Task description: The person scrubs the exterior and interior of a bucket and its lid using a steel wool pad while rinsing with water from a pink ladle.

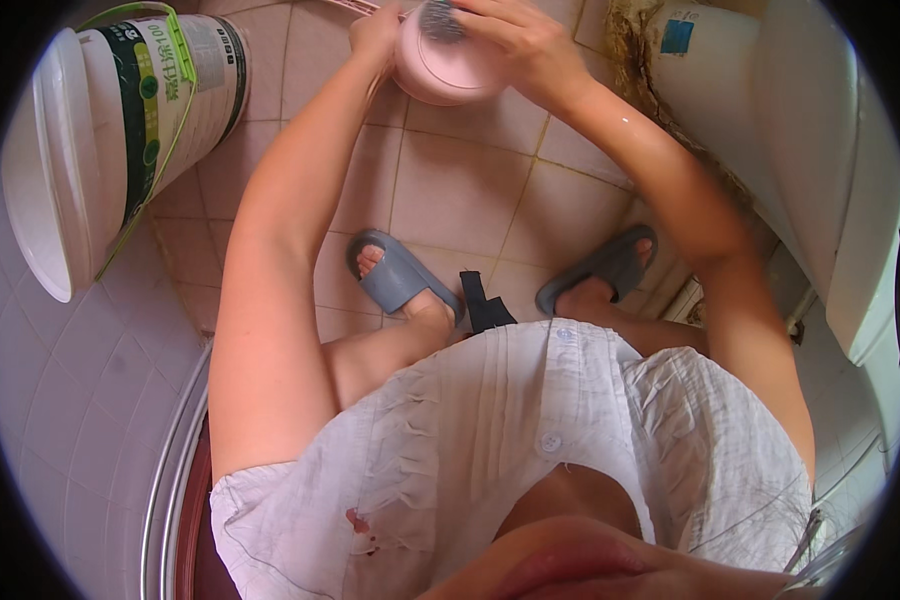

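At the top edge of the head view, both hands are on a smooth pink rounded container [448,75], partly cut off by the frame. My left hand [375,38] is closed against its left side, with fingers mostly hidden. A thin pale strip [348,6] runs leftward beside that hand; I cannot tell whether it belongs to the container. My right hand [532,48] reaches over from the right, its fingers bent over a dark grey bristly piece [440,22] lying against the pink surface. The container is held above the tiled floor.
A white lidded bucket [185,100] with a green handle stands at the upper left. At the right is a large white fixture [805,130] with a stained brown edge. Grey slippers [400,275] are on my feet, with a black strap-like piece [482,300] between them on the pink floor tiles [460,185].
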Demonstrator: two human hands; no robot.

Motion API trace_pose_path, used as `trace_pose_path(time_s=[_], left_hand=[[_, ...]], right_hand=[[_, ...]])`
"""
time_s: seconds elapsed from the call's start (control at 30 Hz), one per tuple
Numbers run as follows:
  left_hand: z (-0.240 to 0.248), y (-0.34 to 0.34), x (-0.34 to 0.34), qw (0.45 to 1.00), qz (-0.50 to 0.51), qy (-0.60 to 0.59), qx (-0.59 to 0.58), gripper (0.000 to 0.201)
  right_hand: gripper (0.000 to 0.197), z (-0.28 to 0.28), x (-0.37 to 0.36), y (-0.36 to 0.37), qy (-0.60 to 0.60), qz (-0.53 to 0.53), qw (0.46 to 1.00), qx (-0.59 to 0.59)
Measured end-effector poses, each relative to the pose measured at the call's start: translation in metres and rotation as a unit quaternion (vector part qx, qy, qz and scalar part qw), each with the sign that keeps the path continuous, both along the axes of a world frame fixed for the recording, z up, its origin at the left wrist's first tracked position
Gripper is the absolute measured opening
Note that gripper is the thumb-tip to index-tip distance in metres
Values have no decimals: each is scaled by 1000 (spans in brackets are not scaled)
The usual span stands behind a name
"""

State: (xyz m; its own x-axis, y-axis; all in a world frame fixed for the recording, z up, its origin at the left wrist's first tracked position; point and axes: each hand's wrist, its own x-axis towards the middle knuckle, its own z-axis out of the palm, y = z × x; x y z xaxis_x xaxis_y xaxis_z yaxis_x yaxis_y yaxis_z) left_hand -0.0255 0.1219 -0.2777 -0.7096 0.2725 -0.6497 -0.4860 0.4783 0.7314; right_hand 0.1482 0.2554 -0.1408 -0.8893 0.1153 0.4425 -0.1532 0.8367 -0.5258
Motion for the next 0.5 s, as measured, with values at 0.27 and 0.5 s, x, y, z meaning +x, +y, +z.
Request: trace_pose_path(time_s=[0.27, 0.5], left_hand=[[-32, -18, -22, 993, 69, -75, 52, 24], [-27, -15, -17, 986, 100, -75, 107, 26]], right_hand=[[30, -1, 10, -41, 39, 54, 998, -1], [25, 2, 35, -5, -2, -5, 999, 52]])
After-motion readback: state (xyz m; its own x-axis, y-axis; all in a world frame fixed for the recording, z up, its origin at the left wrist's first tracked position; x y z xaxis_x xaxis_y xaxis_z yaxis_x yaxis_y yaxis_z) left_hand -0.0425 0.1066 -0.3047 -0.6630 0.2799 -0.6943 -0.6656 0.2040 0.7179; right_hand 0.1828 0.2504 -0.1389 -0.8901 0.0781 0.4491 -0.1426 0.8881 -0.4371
